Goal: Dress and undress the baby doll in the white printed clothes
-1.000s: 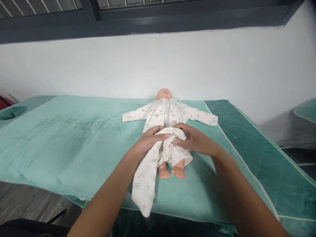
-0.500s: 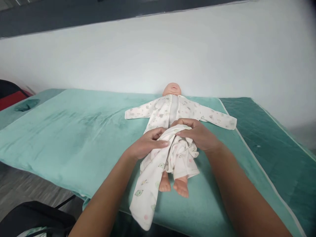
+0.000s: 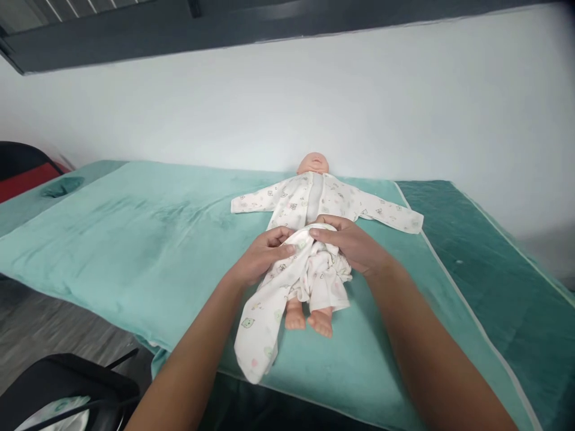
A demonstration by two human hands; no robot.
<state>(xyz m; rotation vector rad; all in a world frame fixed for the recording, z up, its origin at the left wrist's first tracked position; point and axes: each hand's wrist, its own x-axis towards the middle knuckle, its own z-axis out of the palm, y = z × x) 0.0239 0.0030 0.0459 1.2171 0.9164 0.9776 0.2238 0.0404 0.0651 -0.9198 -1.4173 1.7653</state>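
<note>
- So the baby doll (image 3: 313,163) lies flat on its back on a teal blanket (image 3: 135,239), head up by the white wall (image 3: 287,108). The sleeves of its printed top (image 3: 323,200) are spread straight out to both sides.
- The left hand (image 3: 259,258) and right hand (image 3: 354,244) both grip the bunched-up waistband of the matching printed pants (image 3: 314,269), right at the doll's belly.
- One pant leg is empty and trails down to the blanket's near edge. The other is scrunched over the doll's legs, with its bare feet (image 3: 309,320) poking out.
- There's a darker green mattress (image 3: 494,287) on the right and a black chair (image 3: 67,383) bottom left.
</note>
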